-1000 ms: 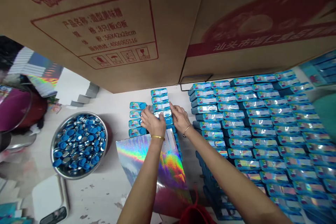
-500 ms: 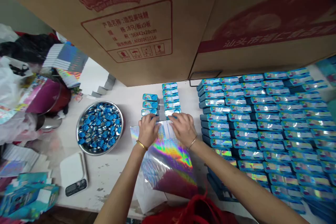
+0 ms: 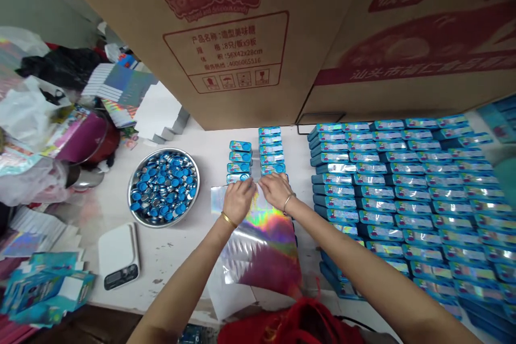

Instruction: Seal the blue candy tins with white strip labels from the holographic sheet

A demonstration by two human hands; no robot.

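Observation:
A shiny holographic sheet (image 3: 264, 258) lies in front of me, its rainbow surface reflecting light. My left hand (image 3: 238, 201) rests at its far edge, with the fingers curled together and closed on the sheet near the middle. Close beside it, my right hand (image 3: 276, 191) pinches at the same edge, thumb turned toward the left one. Whatever small piece may be between the fingertips is hidden. Just beyond the hands stand two short columns of blue boxes with printed tops, a left column (image 3: 241, 156) and a right column (image 3: 271, 149).
Many blue boxes (image 3: 374, 193) fill the right side in rows. Left of my hands stands a metal bowl (image 3: 128, 193) of small blue and silver round pieces, with a white scale (image 3: 116, 250) nearer me. Large cardboard cartons (image 3: 242, 110) wall off the back.
My hands have come closer together at the sheet's far edge, the right hand shifting toward the left. The camera view has shifted slightly; the boxes stay in place.

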